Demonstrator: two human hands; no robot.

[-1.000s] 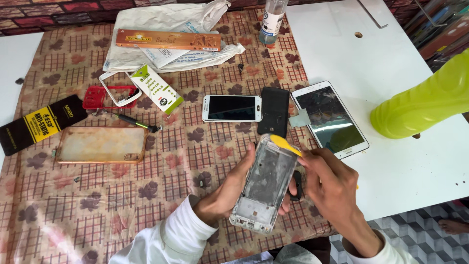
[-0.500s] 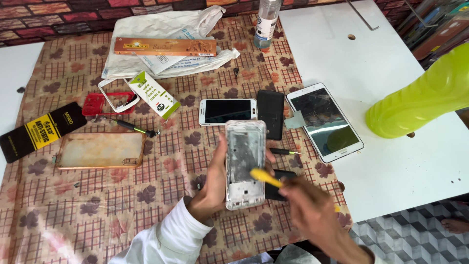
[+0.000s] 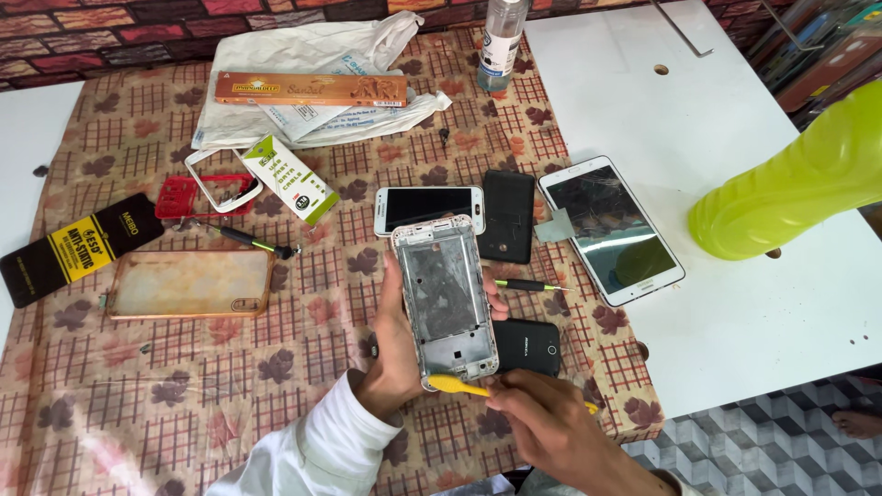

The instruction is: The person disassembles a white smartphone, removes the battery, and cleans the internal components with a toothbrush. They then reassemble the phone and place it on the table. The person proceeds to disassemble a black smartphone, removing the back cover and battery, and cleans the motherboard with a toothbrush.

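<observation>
My left hand [image 3: 393, 344] holds a silver phone frame [image 3: 446, 301] upright over the patterned cloth, its bare inner side facing me. My right hand [image 3: 551, 424] grips a yellow pry tool [image 3: 457, 385], whose tip touches the frame's bottom edge. Just right of the frame lies a black phone back cover [image 3: 527, 346] and a thin screwdriver [image 3: 528, 286]. Behind the frame lies a white phone [image 3: 428, 208] with a dark screen.
A black phone [image 3: 508, 215] and a white tablet [image 3: 610, 228] lie to the right, a lime-green bottle [image 3: 790, 184] further right. At left are a clear phone case [image 3: 190, 283], a black flat box [image 3: 78, 248], a red frame [image 3: 180, 197], a green-white box [image 3: 291, 177], a plastic bag [image 3: 303, 73].
The phone frame has turned upright and moved toward the middle. My right hand with the yellow tool dropped from the frame's top edge to its bottom edge.
</observation>
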